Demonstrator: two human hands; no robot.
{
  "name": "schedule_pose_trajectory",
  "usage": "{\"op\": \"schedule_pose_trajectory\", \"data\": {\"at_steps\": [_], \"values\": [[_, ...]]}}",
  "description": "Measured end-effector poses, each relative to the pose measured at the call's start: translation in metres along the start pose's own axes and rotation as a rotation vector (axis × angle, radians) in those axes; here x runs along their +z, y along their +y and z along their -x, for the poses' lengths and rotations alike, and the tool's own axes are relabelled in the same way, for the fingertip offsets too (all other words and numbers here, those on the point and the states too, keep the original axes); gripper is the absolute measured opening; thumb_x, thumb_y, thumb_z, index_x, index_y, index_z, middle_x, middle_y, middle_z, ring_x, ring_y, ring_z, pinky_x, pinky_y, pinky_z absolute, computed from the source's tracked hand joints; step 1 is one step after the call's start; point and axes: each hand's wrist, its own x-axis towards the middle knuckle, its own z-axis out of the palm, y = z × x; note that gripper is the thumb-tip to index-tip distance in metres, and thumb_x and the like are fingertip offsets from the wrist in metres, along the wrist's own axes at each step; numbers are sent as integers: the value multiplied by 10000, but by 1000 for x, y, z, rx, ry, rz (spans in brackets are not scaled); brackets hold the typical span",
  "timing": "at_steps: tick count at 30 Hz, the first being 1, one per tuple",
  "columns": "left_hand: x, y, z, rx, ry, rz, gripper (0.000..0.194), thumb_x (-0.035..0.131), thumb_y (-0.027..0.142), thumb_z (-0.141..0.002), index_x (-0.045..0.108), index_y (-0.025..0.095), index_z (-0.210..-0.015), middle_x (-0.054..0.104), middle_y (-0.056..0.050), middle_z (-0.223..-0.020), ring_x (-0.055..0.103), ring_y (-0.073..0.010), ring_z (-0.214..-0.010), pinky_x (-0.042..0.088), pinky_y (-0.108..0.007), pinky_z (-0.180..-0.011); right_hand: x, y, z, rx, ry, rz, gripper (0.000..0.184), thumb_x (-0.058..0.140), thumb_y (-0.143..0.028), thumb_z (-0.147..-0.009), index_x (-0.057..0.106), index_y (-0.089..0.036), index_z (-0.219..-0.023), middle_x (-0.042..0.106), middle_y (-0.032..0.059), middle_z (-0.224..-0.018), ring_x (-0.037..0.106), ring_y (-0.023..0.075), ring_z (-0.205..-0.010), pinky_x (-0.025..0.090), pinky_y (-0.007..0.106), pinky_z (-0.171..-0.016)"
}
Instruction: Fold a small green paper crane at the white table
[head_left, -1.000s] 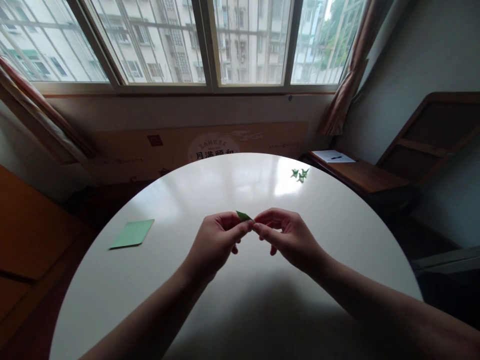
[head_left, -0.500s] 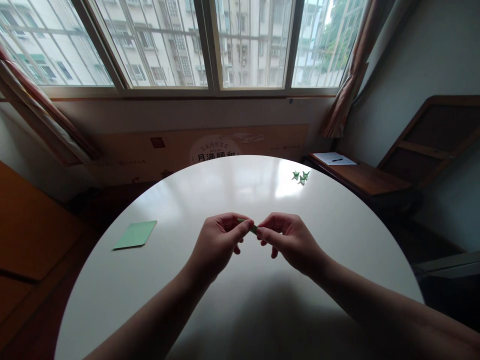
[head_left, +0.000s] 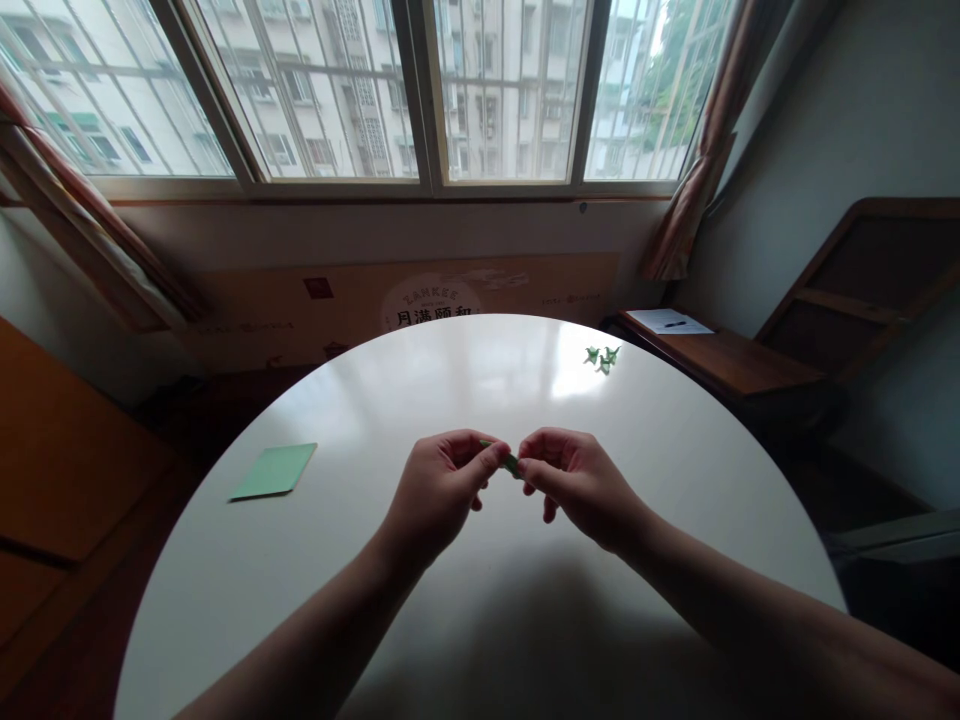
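Between my two hands, above the middle of the white table, is a small folded piece of green paper (head_left: 511,464). My left hand (head_left: 450,480) pinches it from the left between thumb and forefinger. From the right, the thumb and forefinger of my right hand (head_left: 577,480) grip its other end. My fingers cover most of the paper, so its full shape is hidden. To the left lies a flat stack of square light green paper (head_left: 274,471). Three small folded green paper pieces (head_left: 602,358) with pointed tips sit close together near the far right edge.
The round white table (head_left: 360,400) reaches toward a barred window (head_left: 502,90). Right of it stands a low wooden stand (head_left: 757,362) bearing a white sheet (head_left: 660,320) and a pen (head_left: 676,323). An orange wooden cabinet (head_left: 67,450) is at the left.
The green paper has tilted slightly between my fingertips, and a little more of it shows beside my right thumb. Both hands keep their pinch; the view has shifted slightly.
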Motion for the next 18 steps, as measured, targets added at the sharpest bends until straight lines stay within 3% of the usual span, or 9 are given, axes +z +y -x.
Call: {"op": "schedule_pose_trajectory", "data": {"at_steps": [10,14,18], "values": [[-1,0,-2,-38,-3,54,354,751,454,-795,746,124,-924,660,-37,-694,546,-130,-612,453,-163,-417,-2,-3,-1,41,40,-138,101,650,-258,-788,622,-162,-773,615,17,-712,606,162,-658,448,178,-379],[-1,0,-2,-56,-72,37,277,759,357,-784,748,121,-928,682,-51,-738,544,-128,-625,445,-159,-423,-1,-4,-2,79,41,-198,123,666,-275,-781,631,-158,-775,637,39,-761,606,171,-703,454,182,-393],[-1,-1,-2,-44,-63,25,198,703,304,-792,733,116,-847,666,-37,-694,514,-110,-565,429,-159,-401,0,-5,-1,105,-11,-204,155,721,-290,-757,646,-155,-775,630,38,-749,603,185,-752,479,193,-423]]}}
